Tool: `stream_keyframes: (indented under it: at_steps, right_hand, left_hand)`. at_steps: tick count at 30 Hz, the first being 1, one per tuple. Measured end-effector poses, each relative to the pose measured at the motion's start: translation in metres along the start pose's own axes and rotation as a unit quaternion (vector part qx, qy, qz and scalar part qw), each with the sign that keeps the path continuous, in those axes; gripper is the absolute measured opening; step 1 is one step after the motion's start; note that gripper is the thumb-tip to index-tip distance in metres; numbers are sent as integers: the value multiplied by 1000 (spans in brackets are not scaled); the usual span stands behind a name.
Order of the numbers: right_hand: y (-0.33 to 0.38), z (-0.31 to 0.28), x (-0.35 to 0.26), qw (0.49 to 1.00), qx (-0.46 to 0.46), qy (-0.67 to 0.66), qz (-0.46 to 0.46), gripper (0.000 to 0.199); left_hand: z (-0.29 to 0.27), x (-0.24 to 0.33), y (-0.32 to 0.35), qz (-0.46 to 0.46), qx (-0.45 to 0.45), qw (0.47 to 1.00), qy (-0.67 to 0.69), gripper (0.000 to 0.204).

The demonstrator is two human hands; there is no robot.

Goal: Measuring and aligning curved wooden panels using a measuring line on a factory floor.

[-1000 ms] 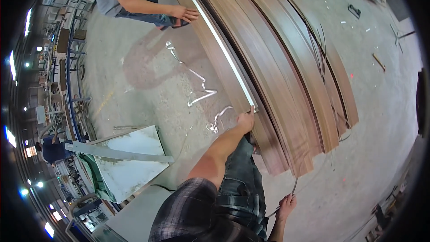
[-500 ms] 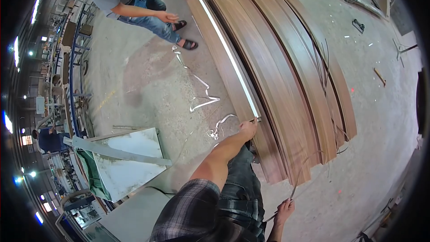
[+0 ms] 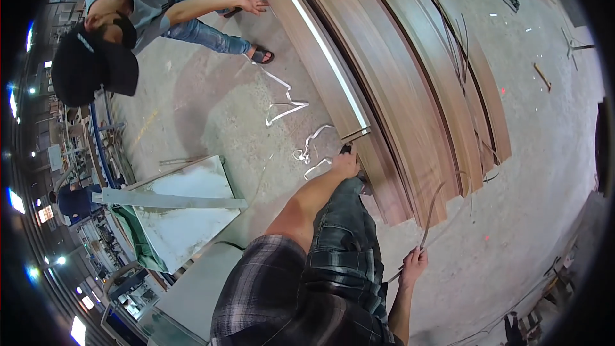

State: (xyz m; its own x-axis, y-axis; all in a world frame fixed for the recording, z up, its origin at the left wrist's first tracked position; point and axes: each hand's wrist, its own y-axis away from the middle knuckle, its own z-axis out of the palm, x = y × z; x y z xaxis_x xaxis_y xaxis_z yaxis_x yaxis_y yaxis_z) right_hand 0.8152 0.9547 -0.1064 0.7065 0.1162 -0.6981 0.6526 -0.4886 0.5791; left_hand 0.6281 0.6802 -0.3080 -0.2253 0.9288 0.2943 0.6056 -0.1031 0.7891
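Just past the near end of the top wood-grain board (image 3: 307, 57), which carries a white strip (image 3: 320, 48) along its length, is my left hand (image 3: 346, 164). Its fingers are closed around a small dark object (image 3: 346, 149), too little of which shows to name. Low on the right, my right hand (image 3: 415, 265) grips a thin brown strip (image 3: 428, 219) that curves up toward the stack of brown boards (image 3: 391, 90). The strip's lower part trails behind that hand.
A co-worker in a black cap (image 3: 96, 67) bends over the board's far left side, one hand (image 3: 253, 4) beside its edge. White ribbon (image 3: 285, 104) lies crumpled on the floor. At left stands a white panel (image 3: 186, 195) with a grey slat (image 3: 170, 199) across it.
My left hand has come off the board's near end, back toward me. The co-worker has leaned in, head now in view. The whole scene has shifted upward in the picture.
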Motion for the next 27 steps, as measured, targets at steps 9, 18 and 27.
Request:
stream_keyframes:
  at_steps: [9,18,27]
  right_hand:
    - [-6,3,-18,1000,-22,10,-19,25]
    - [-10,7,-51,986,-73,79,-128,16]
    - [-22,14,-82,960,-135,168,-179,15]
  left_hand:
    - [50,-17,36,-60,-237,968,54,71]
    - [30,-18,54,21,-202,979,36,73]
    - [-3,-20,83,55,-156,985,44,71]
